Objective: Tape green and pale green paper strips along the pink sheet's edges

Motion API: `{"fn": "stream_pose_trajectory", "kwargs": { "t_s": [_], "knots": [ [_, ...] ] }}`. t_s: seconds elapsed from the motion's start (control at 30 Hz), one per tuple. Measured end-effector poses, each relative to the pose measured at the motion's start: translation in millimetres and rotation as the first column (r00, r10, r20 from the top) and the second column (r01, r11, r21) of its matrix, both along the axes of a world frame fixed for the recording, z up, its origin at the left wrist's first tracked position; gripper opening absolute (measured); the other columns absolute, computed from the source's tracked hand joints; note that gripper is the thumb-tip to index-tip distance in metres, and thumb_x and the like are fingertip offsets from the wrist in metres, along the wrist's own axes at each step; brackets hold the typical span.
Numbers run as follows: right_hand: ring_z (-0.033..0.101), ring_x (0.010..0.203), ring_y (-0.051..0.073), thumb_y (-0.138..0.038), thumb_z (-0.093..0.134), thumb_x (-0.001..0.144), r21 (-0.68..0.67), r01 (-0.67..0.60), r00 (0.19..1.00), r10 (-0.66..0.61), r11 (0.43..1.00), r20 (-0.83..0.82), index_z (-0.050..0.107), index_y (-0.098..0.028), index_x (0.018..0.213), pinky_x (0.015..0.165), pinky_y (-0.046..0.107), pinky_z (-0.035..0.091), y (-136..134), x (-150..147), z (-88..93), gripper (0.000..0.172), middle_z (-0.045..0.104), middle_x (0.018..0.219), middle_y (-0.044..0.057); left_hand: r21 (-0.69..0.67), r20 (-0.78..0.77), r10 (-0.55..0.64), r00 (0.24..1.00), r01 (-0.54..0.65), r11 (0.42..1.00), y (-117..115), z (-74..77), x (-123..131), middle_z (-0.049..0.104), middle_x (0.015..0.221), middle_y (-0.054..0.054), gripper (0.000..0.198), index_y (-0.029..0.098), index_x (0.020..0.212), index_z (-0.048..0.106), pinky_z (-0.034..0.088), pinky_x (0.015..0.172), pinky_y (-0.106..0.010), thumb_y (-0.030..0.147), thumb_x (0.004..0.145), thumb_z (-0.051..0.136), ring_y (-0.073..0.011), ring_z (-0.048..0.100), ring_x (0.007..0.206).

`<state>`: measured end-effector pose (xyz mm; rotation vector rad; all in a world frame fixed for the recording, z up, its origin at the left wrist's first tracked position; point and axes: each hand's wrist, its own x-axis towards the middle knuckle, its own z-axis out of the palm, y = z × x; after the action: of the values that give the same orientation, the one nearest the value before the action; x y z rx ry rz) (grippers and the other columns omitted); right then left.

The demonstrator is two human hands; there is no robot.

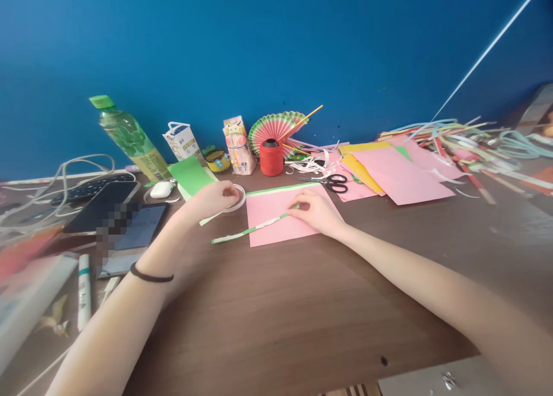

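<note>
My right hand [317, 211] pinches one end of a narrow green paper strip [248, 230] with white patches along it. The strip slants down to the left across a sheet of pink paper [280, 234] and past its left edge. A green band with a white line runs along the sheet's top edge. My left hand [218, 197] has its fingers curled together at a white roll of tape [240, 203], left of the pink sheet; its fingertips partly hide the roll. A pale green strip [210, 219] sticks out below that hand. Behind it lies green paper [188, 174].
Black-handled scissors [336, 183] lie behind the pink sheet. At the back stand a tilted bottle [133, 136], a red thread spool [272, 158] and a pleated paper fan [276, 128]. Pink paper [404, 177] and loose strips are piled right. A phone [103, 206] and marker [84, 292] lie left.
</note>
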<state>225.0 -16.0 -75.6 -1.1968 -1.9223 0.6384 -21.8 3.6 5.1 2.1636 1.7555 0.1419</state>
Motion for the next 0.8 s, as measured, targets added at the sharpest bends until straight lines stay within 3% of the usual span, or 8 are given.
{"fn": "stream_pose_trajectory", "kwargs": {
  "t_s": [0.13,0.27,0.33,0.43,0.6,0.7,0.8],
  "knots": [
    [0.05,0.093,0.021,-0.022,0.065,0.069,0.062,0.037,0.999,-0.038,0.997,0.011,0.067,-0.025,0.075,0.082,0.039,0.044,-2.4,-1.2,1.6,0.006,0.056,0.09,0.004,-0.025,-0.205,-0.071,0.976,0.067,0.997,4.3,-13.4,-4.0,0.063,0.087,-0.006,0.019,0.02,0.079,0.056,0.038,0.065,-0.03,0.019,0.062,0.049,-0.0233,0.056,0.078],
    [0.05,0.094,0.023,-0.023,0.059,0.075,0.166,0.108,0.99,-0.121,0.98,0.07,0.067,-0.024,0.077,0.09,0.043,0.038,-5.1,0.1,4.4,0.008,0.057,0.09,0.005,0.059,-0.257,-0.097,0.961,0.116,0.992,2.6,-16.1,-0.7,0.063,0.078,-0.006,0.014,0.019,0.073,0.057,0.036,0.077,-0.035,0.018,0.07,0.043,-0.024,0.056,0.08],
    [0.049,0.093,0.023,-0.022,0.054,0.078,0.232,0.129,0.987,-0.148,0.964,0.069,0.066,-0.024,0.082,0.09,0.043,0.037,-6.3,1.1,4.8,0.012,0.057,0.091,0.005,0.131,-0.157,-0.104,0.982,0.125,0.983,-0.9,-11.8,3.8,0.064,0.084,-0.007,0.018,0.019,0.081,0.058,0.036,0.08,-0.036,0.024,0.076,0.041,-0.0239,0.056,0.083],
    [0.049,0.093,0.023,-0.019,0.049,0.08,0.31,0.148,0.984,-0.172,0.939,0.052,0.064,-0.024,0.087,0.089,0.043,0.037,-9.4,1.1,6.6,0.017,0.057,0.094,0.005,0.175,0.112,-0.118,0.987,0.097,0.98,-8.5,-2.9,13.0,0.063,0.095,-0.006,0.024,0.019,0.092,0.055,0.04,0.072,-0.031,0.034,0.08,0.041,-0.0208,0.056,0.082],
    [0.05,0.1,0.023,-0.016,0.044,0.082,0.375,0.096,0.995,-0.096,0.922,-0.02,0.057,-0.025,0.104,0.09,0.043,0.04,-19.2,-4.3,15.3,0.027,0.054,0.101,0.007,0.074,0.476,-0.166,0.864,0.149,0.986,-20.5,2.2,30.0,0.063,0.088,-0.005,0.023,0.016,0.095,0.053,0.044,0.074,-0.029,0.032,0.082,0.043,-0.0155,0.059,0.078],
    [0.049,0.105,0.021,-0.016,0.043,0.083,0.361,0.021,0.999,-0.003,0.932,-0.05,0.05,-0.026,0.118,0.094,0.041,0.04,-24.2,-8.6,16.7,0.037,0.051,0.111,0.008,0.028,0.578,-0.201,0.791,0.228,0.973,-25.3,-2.6,38.8,0.063,0.087,-0.005,0.023,0.015,0.097,0.053,0.046,0.074,-0.03,0.03,0.083,0.043,-0.0147,0.059,0.079],
    [0.048,0.11,0.02,-0.015,0.044,0.083,0.334,-0.043,0.994,0.075,0.942,-0.082,0.043,-0.027,0.127,0.097,0.04,0.039,-25.6,-11.0,14.2,0.046,0.046,0.119,0.008,0.018,0.596,-0.223,0.771,0.265,0.964,-29.0,-7.9,45.2,0.063,0.084,-0.004,0.025,0.015,0.101,0.052,0.046,0.075,-0.031,0.03,0.083,0.043,-0.0145,0.059,0.078]
  ]
}}
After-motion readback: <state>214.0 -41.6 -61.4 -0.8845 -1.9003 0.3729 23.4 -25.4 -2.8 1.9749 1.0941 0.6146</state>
